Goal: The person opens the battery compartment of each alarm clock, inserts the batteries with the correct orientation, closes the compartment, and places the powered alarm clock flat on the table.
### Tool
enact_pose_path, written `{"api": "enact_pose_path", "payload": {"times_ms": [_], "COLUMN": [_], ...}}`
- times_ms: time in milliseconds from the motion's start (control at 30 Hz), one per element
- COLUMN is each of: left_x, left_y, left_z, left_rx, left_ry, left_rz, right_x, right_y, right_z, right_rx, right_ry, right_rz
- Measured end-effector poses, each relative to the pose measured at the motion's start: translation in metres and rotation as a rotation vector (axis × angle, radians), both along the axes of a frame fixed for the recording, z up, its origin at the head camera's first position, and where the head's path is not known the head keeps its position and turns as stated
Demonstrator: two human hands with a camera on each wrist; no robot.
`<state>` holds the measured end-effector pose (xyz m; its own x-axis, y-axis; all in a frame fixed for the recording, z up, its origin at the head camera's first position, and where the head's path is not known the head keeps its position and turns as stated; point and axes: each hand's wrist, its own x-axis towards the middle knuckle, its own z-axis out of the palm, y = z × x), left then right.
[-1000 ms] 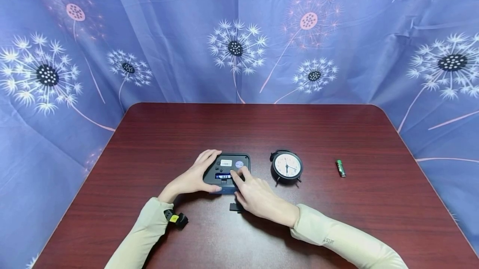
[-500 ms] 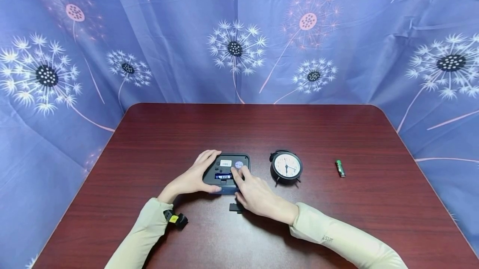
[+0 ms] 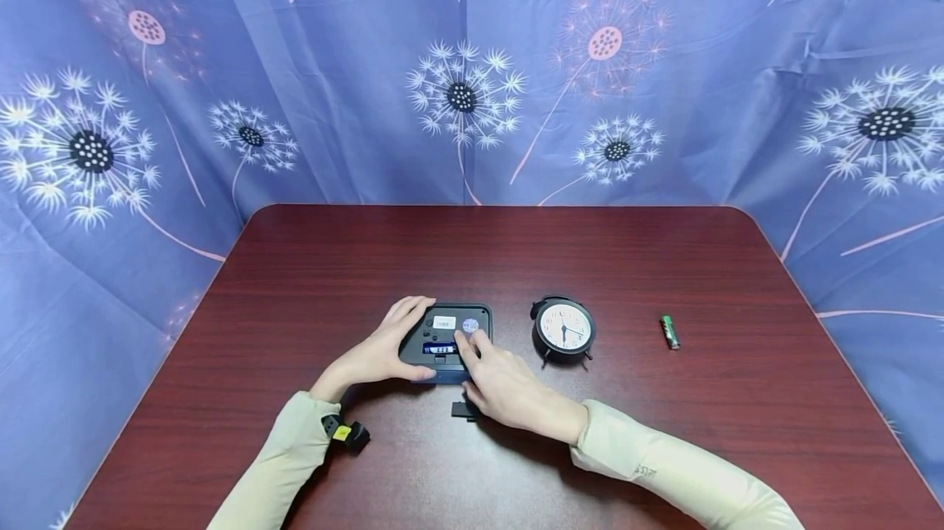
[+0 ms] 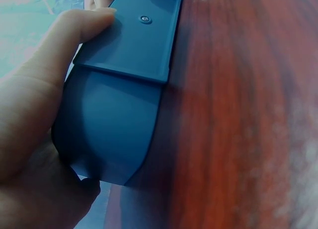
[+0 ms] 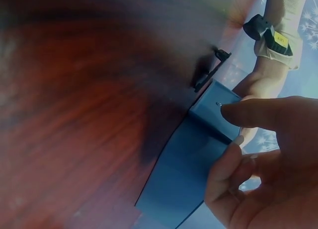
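A dark boxy device (image 3: 413, 350) lies with its back up, showing a white label, a round sticker and an uncovered battery compartment. One blue battery (image 3: 438, 348) sits in that compartment, its right end hidden by fingers. My left hand (image 3: 376, 350) grips the device's left end, thumb (image 4: 94, 23) along the near side and fingers at the far edge. At the right part, my right hand (image 3: 509, 387) holds the device: its index fingertip is on the back by the battery, and its thumb (image 5: 253, 114) presses the near side wall beside a screw. A small black battery cover (image 3: 461, 409) lies just in front.
To the right of the device, a round black alarm clock (image 3: 565, 329) with a white dial rests on the red-brown table (image 3: 369, 251). Farther right lies a loose green battery (image 3: 670, 332). A patterned blue cloth (image 3: 354, 104) hangs behind the table.
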<state>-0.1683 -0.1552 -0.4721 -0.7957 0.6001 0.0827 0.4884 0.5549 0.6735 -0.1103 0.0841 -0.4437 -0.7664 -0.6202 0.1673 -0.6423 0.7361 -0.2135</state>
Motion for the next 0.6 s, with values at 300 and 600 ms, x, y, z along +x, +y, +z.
{"api": "enact_pose_path", "payload": {"times_ms": [300,600], "left_x": [-0.0001,0.0000], "left_y": [-0.0006,-0.0003], "left_z": [-0.0014,-0.0013], "left_rx": [-0.006,-0.003], "left_ry": [-0.008,0.000], "left_rz": [0.008,0.011], "right_x": [-0.0003,0.0024], "right_y": [0.0001,0.0010], "right_z": [-0.0005,0.0013], "right_rx": [-0.053,-0.106], "right_ry": [-0.033,-0.052], "right_rz": [-0.017,-0.041]}}
